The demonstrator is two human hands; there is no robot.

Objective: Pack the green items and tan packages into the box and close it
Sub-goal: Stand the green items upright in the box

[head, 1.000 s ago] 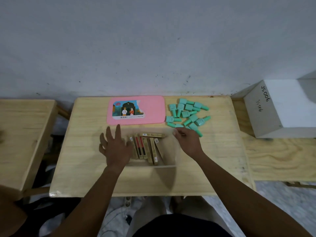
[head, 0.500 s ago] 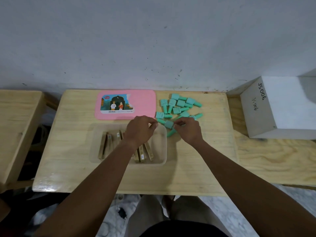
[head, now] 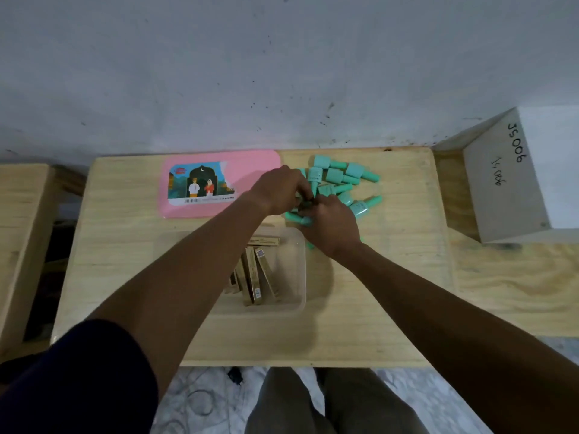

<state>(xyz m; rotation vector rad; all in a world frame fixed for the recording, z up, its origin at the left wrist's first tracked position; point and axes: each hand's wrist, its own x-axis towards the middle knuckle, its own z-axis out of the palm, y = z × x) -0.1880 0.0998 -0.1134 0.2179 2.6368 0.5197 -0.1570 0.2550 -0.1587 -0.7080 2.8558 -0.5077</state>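
Note:
A pile of green bottle-shaped items (head: 340,178) lies at the back right of the wooden table (head: 125,245). My left hand (head: 280,191) and my right hand (head: 332,227) meet at the pile's near left edge, fingers curled around green items there. A clear plastic box (head: 297,277) stands in front of the pile, with several tan packages (head: 255,275) lying in it. My left forearm crosses over the box's left part and hides it. The pink lid (head: 250,167) with a picture label lies flat behind the box.
A white box (head: 513,186) marked with handwriting stands on the plywood bench at the right. Another wooden table (head: 22,214) stands at the left. A grey wall runs behind the table. My legs show below the table's front edge.
My left hand has moved from the box's left side up and right to the green pile. My right hand has stayed at the pile, and both now close on green items.

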